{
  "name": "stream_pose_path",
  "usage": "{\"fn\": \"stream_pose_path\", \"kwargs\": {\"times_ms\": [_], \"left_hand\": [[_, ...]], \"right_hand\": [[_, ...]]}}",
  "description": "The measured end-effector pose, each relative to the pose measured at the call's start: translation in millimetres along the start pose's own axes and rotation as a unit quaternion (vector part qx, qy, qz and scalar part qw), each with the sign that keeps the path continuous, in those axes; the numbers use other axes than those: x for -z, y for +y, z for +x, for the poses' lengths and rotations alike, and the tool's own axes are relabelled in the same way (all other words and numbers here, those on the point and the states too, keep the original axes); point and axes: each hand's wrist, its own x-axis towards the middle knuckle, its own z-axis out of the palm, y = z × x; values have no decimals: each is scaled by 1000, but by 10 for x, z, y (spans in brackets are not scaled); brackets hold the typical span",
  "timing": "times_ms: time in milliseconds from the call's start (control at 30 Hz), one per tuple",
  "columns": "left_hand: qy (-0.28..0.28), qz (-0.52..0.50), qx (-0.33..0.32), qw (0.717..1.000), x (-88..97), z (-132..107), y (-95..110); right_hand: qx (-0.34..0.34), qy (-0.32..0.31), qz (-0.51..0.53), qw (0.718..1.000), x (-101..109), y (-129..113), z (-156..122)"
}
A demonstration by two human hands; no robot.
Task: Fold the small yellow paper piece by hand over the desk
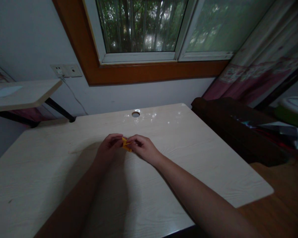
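A small piece of folded yellow paper (126,145) is held between both hands, just above or on the pale wood-grain desk (201,158). My left hand (111,145) has its thumb and fingers closed on the paper's left side. From the right, my right hand (144,148) pinches the other side with thumb and forefinger. The fingers cover part of the paper, so its full shape is hidden.
A round cable hole (135,114) lies near the desk's back edge. On the left a raised shelf (27,96) stands on black legs. Wall sockets (66,70) hold a plug with a white cord. Dark wooden furniture (228,132) stands beyond the right edge.
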Motion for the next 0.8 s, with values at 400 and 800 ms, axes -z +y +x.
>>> {"fn": "stream_pose_path", "kwargs": {"times_ms": [400, 800], "left_hand": [[31, 60, -29, 997, 17, 31, -48], [10, 45, -20, 999, 1, 36, -36]], "right_hand": [[67, 28, -76, 995, 39, -57, 16], [116, 13, -99, 988, 55, -62, 23]]}}
